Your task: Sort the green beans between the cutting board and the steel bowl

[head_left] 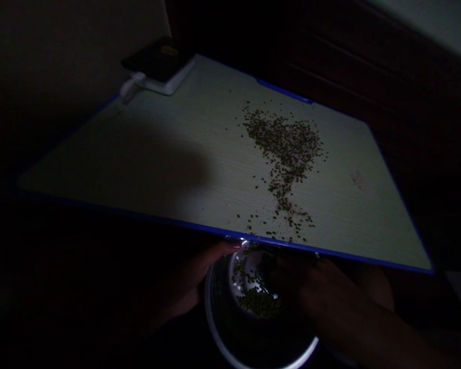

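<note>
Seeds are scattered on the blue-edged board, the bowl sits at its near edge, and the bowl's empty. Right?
Not quite: the bowl isn't empty. The head view shows a cluster of seeds inside it. The rest holds: scattered seeds on the blue-edged board, bowl at its near edge.

In the lower middle, darkness swallows the fingers of the right hand (311,289), so I can't read their grip. I see little of the left hand (200,274) past its thumb. The bottom edge crops the bowl (215,328); upper left, I can't identify a dark-topped object (149,64).
</note>
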{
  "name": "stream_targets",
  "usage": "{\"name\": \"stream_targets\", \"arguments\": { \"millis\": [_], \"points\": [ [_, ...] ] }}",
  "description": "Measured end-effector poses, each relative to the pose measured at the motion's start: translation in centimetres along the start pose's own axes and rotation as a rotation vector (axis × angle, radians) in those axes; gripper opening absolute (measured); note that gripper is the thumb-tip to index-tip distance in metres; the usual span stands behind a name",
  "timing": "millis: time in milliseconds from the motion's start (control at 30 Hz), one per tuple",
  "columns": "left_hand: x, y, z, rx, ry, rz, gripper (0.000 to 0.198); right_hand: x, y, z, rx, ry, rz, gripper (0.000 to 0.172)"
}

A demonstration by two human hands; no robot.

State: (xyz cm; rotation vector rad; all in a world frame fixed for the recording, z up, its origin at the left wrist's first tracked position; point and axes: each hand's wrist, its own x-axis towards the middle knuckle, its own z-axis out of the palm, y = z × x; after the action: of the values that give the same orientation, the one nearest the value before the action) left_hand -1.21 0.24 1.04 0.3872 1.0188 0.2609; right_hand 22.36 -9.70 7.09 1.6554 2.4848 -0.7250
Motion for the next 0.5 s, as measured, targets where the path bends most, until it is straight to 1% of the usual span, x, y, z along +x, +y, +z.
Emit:
{"name": "stream_targets", "arguments": {
  "millis": [100, 233, 333, 433, 500],
  "points": [
    [-0.2, 0.1, 0.2, -0.011, 0.016, 0.035, 0.034, 0.0, 0.0, 0.0, -0.018, 0.019, -0.016, 0.035],
    [-0.7, 0.3, 0.5, 0.015, -0.018, -0.006, 0.039, 0.0, -0.4, 0.4, -0.013, 0.038, -0.024, 0.042],
    [-0.4, 0.0, 0.4, 0.002, 0.003, 0.034, 0.035, -0.1, -0.7, 0.6, -0.001, 0.023, -0.016, 0.045],
    [-0.2, -0.3, 0.3, -0.014, -0.001, 0.078, 0.037, 0.2, -0.7, 0.9, 0.008, 0.015, 0.004, 0.043],
    [-0.2, -0.1, 0.4, -0.009, -0.002, 0.077, 0.035, 0.4, -0.5, 1.4, 0.010, 0.013, 0.020, 0.037]
  ]
}}
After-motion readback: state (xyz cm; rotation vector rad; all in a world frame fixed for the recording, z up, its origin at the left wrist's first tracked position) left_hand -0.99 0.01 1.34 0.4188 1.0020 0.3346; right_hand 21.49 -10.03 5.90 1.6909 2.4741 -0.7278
